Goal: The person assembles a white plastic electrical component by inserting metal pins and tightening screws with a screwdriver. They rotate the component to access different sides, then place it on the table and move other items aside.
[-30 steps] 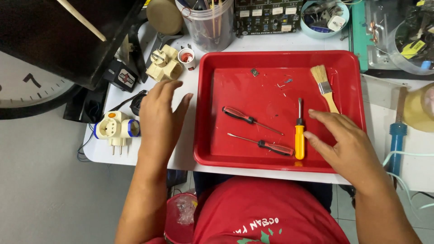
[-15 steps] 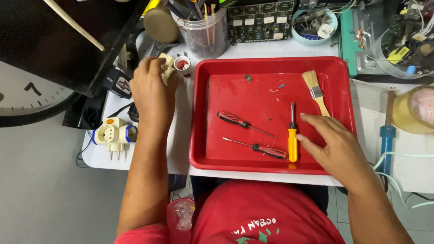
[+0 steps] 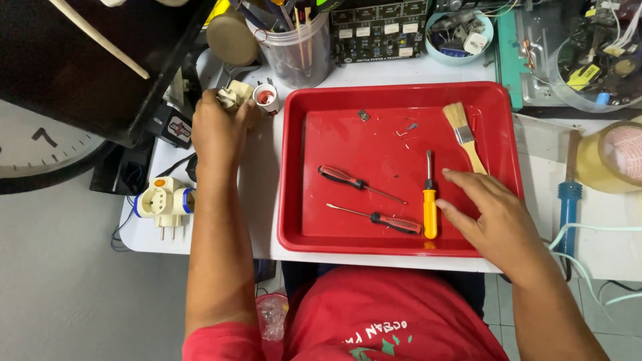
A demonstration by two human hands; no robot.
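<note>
My left hand (image 3: 217, 130) reaches to the back left of the white table and closes around a cream plug adapter (image 3: 235, 94). My right hand (image 3: 495, 217) rests open, palm down, on the front right of the red tray (image 3: 294, 167), its fingers beside the yellow-handled screwdriver (image 3: 429, 200). Two red-and-black screwdrivers (image 3: 354, 182) (image 3: 384, 218) lie in the tray's middle. A small paintbrush (image 3: 463, 136) lies at the tray's back right.
A second cream adapter with a blue ring (image 3: 160, 202) sits at the table's left edge. A clear cup of tools (image 3: 301, 47), a circuit board (image 3: 378, 30), a blue soldering iron (image 3: 568, 200) and a tape roll (image 3: 612, 157) surround the tray. A wall clock (image 3: 40, 150) lies left.
My left hand moved from the tray's left edge up to the back of the table and took hold of the cream adapter. My right hand stayed beside the yellow screwdriver.
</note>
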